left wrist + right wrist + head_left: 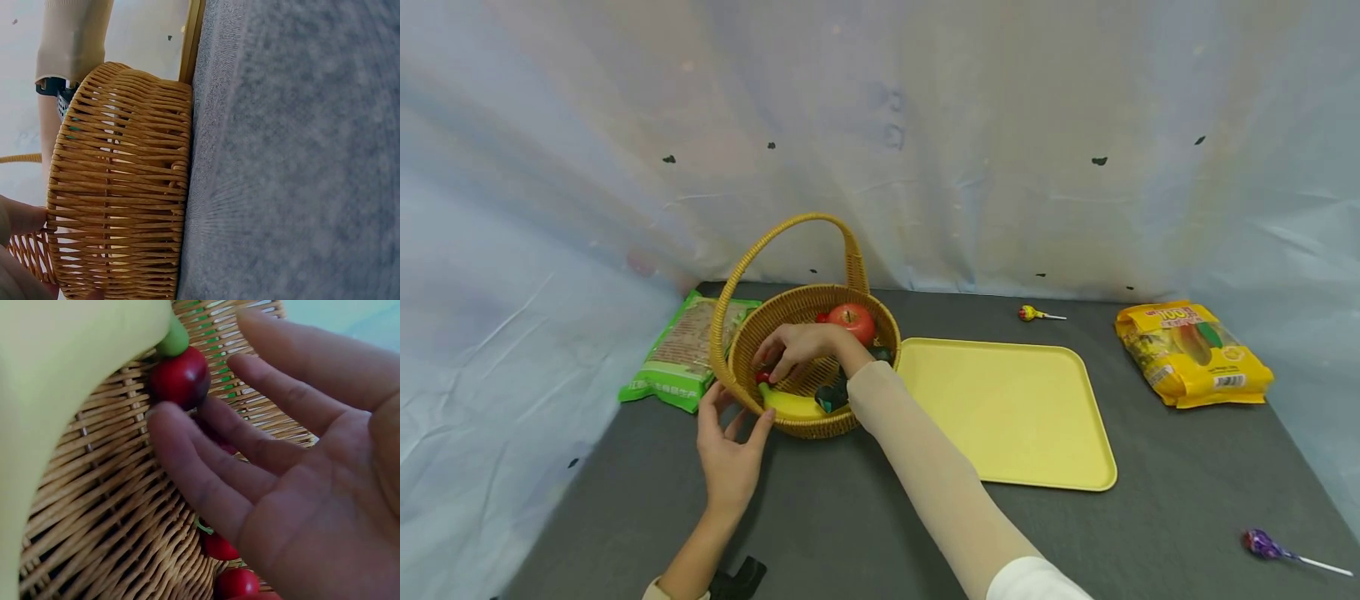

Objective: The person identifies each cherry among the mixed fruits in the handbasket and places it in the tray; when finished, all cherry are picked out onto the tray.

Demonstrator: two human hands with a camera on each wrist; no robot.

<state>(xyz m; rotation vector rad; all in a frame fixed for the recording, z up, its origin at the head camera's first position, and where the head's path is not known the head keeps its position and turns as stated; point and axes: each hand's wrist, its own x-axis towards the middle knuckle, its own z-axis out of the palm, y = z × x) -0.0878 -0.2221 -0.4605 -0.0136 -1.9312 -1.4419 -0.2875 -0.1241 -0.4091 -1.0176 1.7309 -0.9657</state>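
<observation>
- Wicker basket (808,367) is sitting left of centre in the head view, on the grey table (865,517), its arched handle (775,242) rising toward the top of the frame.
- Right hand (797,348) is reaching down into the basket from the lower right, fingers relaxed and slightly spread; in the right wrist view the palm is open and the fingertips (169,425) are touching a small red cherry-like fruit (181,378) at the upper middle, without pinching it.
- More small red fruits (228,562) are lying on the weave at the bottom centre of that view, partly behind the palm.
- Banana (793,406) is lying along the basket's near inner wall; it is filling the upper left of the right wrist view as a yellow blur.
- Red apple (852,323) is sitting at the far side of the basket, just above the right hand.
- Left hand (730,450) is resting against the basket's near outer rim, fingers straight and spread; in the left wrist view, fingertips are showing at the lower left edge against the woven wall (119,187).
- Yellow tray (1007,408) is lying just right of the basket.
- Green packet (688,350) is lying behind the basket at the left.
- Yellow snack bag (1191,354) is lying at the right, well apart from the tray.
- Lollipop (1037,314) is lying beyond the tray; a purple lollipop (1273,550) is lying at the lower right.
</observation>
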